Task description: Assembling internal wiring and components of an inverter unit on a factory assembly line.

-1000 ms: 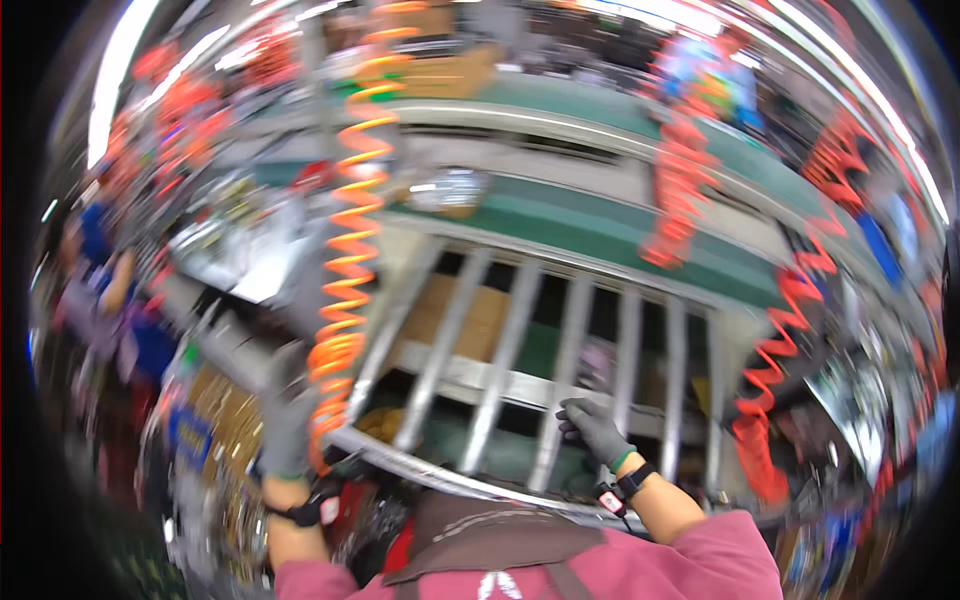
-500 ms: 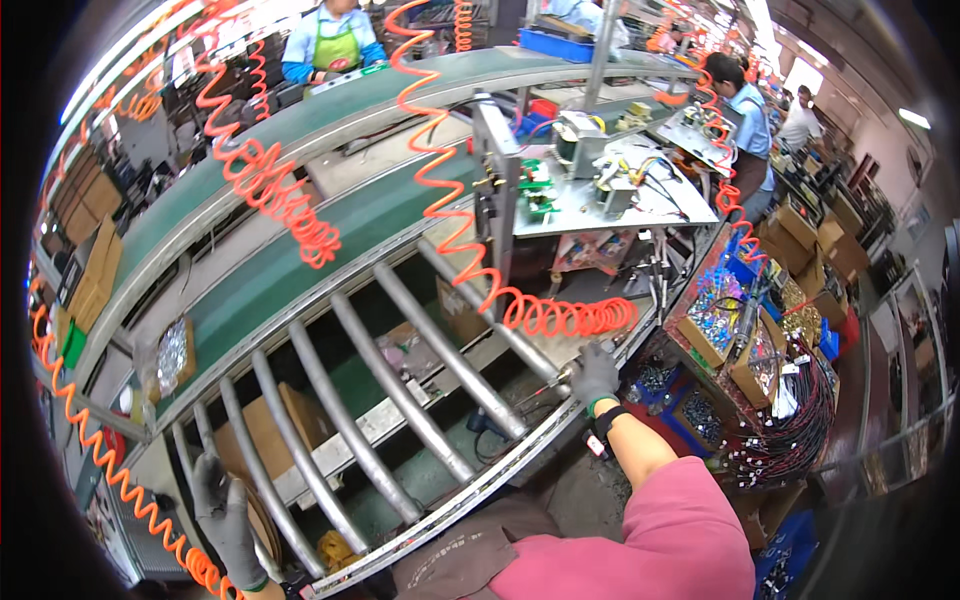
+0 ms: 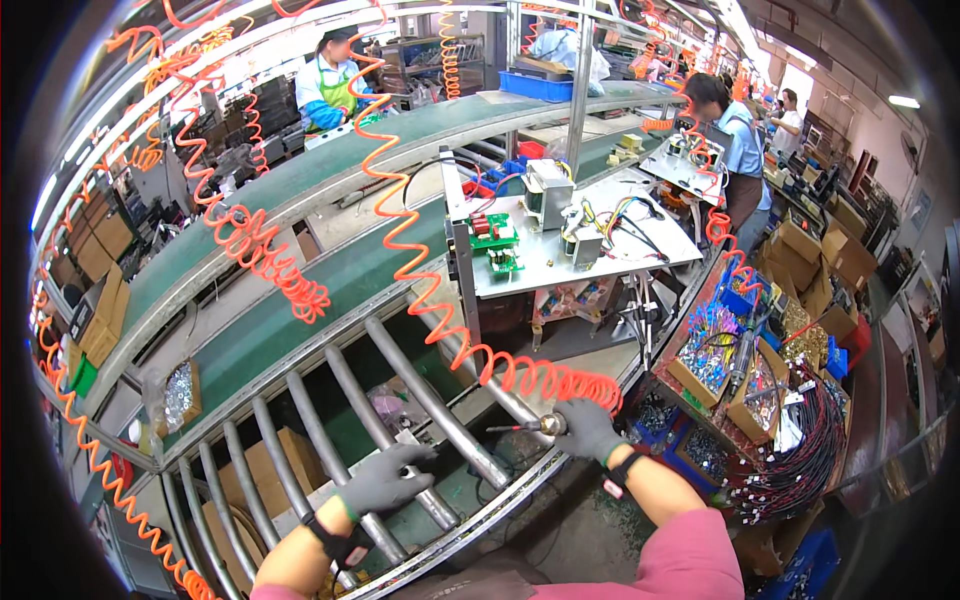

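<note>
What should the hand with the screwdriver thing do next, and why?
Probably bring the tool left toward the small metal part on the rollers. The right hand holds the tool with its tip pointing that way, but short of the part, and the gloved left hand rests right beside it, seemingly steadying it.

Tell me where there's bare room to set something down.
Free: the green conveyor belt between the orange coiled hose and the white work plate. Crowded: that plate, with circuit boards and transformers; the parts bins at right.
</note>
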A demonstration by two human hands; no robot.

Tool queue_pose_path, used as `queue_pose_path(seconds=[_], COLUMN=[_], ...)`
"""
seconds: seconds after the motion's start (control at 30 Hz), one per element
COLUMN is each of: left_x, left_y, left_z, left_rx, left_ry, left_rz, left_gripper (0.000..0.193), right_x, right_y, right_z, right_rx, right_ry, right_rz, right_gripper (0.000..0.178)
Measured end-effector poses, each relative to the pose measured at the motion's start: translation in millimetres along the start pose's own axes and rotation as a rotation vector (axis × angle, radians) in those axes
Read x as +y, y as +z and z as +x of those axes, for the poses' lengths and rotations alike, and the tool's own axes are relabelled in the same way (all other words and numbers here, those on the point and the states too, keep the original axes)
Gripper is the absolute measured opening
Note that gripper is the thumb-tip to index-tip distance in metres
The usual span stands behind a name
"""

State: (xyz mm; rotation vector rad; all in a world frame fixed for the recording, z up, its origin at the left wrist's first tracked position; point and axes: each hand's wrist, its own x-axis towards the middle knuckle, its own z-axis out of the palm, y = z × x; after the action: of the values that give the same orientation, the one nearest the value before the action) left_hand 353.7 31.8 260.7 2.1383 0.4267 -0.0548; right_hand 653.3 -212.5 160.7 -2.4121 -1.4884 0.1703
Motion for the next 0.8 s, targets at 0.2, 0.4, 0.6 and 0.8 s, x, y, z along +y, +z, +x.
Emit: queue_pose_path(seconds=[0.2,0.4,0.6,0.8], left_x=[-45.4,-38.0,-16.1,-11.6], left_y=[62.1,96.6,100.8,75.2], left_z=[119.2,203.1,219.3,241.0], left_rx=[-0.048,0.234,0.684,1.201], left_ry=[-0.113,-0.517,-0.239,-0.333], left_rz=[-0.368,-1.252,-0.980,-0.543], left_gripper=[0.042,0.008,0.029,0.035], right_x=[-50.6,-72.8,-103.2,-117.5], right_y=[-101.5,-190.7,-229.4,-240.1], right_z=[-101.7,-204.9,-302.0,-345.9], right_rx=[0.357,0.703,1.316,1.837], right_ry=[0.337,-0.210,-0.130,0.036], right_rz=[1.451,1.973,1.747,1.014], right_gripper=[0.032,0.032,0.034,0.019])
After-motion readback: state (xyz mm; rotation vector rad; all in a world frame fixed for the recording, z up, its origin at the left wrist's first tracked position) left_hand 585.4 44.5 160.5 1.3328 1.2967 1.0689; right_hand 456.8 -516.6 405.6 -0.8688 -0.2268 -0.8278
